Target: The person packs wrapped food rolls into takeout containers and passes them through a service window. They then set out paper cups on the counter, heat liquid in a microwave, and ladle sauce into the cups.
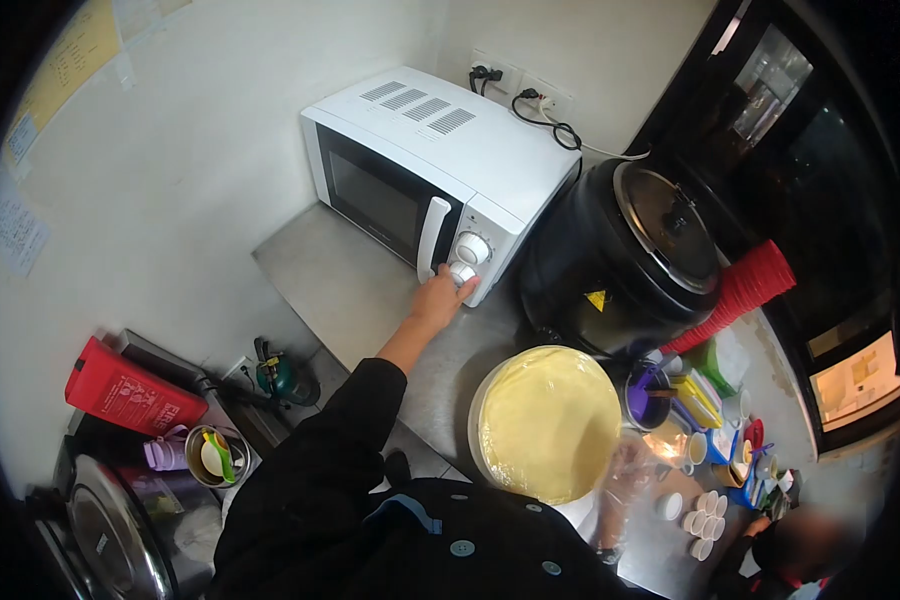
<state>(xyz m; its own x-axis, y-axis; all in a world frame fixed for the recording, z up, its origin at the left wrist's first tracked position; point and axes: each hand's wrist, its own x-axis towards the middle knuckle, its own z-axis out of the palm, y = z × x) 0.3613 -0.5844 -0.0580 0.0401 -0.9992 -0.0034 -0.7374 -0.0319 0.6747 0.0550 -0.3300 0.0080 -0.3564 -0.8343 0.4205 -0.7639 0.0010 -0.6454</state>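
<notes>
My left hand point(444, 298) reaches to the front of a white microwave point(450, 165), its fingers closed around the lower control knob point(460, 273). Just above is the upper knob point(473, 248), and the white door handle point(433, 235) runs beside it. The microwave door looks closed. Near my body stands a round tub point(550, 425) of pale yellow contents under clear film. At the tub's right side is a blurred shape wrapped in clear plastic point(625, 485), seemingly my right forearm and hand; its fingers cannot be made out.
A large black lidded pot point(620, 250) stands right of the microwave, before stacked red cups point(740, 295). Small white cups point(707, 522) and a person point(805, 545) are at lower right. A red fire blanket pouch point(130, 388) and metal container point(215, 455) are at left.
</notes>
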